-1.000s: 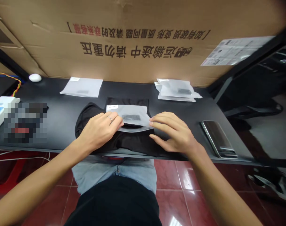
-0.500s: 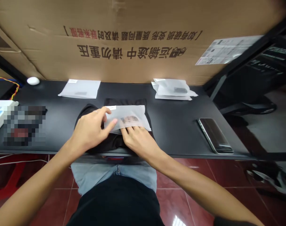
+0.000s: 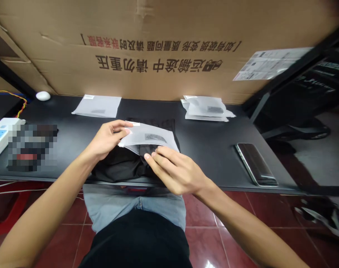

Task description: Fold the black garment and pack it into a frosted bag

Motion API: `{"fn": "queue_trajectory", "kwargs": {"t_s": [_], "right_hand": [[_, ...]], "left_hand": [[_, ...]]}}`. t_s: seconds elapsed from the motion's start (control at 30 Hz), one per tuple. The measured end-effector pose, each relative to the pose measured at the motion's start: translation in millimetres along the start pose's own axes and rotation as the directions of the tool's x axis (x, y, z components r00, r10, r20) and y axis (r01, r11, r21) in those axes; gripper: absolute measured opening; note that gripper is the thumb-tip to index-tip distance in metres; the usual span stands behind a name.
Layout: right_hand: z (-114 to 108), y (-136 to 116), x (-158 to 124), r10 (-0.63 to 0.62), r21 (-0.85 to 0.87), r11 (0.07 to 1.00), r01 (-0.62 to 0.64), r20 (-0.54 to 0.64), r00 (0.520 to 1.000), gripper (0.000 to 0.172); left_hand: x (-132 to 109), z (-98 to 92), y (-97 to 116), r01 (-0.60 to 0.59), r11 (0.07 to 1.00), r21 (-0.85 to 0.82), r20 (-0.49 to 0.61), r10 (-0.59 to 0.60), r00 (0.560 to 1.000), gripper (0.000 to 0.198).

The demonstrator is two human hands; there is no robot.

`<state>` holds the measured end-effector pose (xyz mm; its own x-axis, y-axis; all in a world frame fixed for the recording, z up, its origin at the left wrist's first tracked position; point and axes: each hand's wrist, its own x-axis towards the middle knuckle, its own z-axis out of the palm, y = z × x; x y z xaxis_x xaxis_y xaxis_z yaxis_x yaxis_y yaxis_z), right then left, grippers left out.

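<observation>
Free passage runs along the counter [image 3: 211,134] between the black cloth [image 3: 116,167] and the phone [image 3: 255,164], which sits near the right edge. Toward the back edge, a flat bag [image 3: 96,106] and a stack of bags [image 3: 205,109] block the way, with a cardboard box [image 3: 158,48] behind them.

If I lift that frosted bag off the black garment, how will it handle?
The frosted plastic bag looks thin and floppy, curving where the left hand holds its edge. It is probably light, and its smooth sheen suggests it could slide on the black garment.
</observation>
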<state>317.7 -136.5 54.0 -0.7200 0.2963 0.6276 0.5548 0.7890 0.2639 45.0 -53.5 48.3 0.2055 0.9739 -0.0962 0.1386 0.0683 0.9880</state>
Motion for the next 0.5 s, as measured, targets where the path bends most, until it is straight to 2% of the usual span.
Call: {"fn": "queue_trajectory", "kwargs": {"t_s": [0.13, 0.23, 0.33, 0.4, 0.5], "right_hand": [[-25, 6, -7, -0.166, 0.120, 0.974, 0.191, -0.193, 0.967, 0.026], [-36, 15, -20, -0.216, 0.137, 0.959, 0.247, -0.206, 0.954, 0.022], [-34, 29, -39, -0.150, 0.166, 0.970, 0.178, -0.167, 0.974, 0.028], [-28, 40, -52, -0.082, 0.172, 0.979, 0.109, -0.157, 0.984, 0.034], [-15, 54, -70, 0.042, 0.142, 0.990, -0.018, -0.168, 0.985, 0.044]], "left_hand": [[14, -15.8, -1, -0.180, 0.984, 0.015, -0.113, 0.181, 0.977, 0.047], [24, -35.1, -2, -0.186, 0.982, 0.046, -0.139, 0.190, 0.972, 0.045], [27, -48.2, -7, -0.105, 0.994, 0.034, -0.140, 0.109, 0.984, 0.055], [28, -50.0, -12, -0.071, 0.996, 0.046, -0.127, 0.076, 0.989, 0.064], [31, -49.1, -16, -0.127, 0.986, 0.108, -0.134, 0.141, 0.981, 0.063]]}}
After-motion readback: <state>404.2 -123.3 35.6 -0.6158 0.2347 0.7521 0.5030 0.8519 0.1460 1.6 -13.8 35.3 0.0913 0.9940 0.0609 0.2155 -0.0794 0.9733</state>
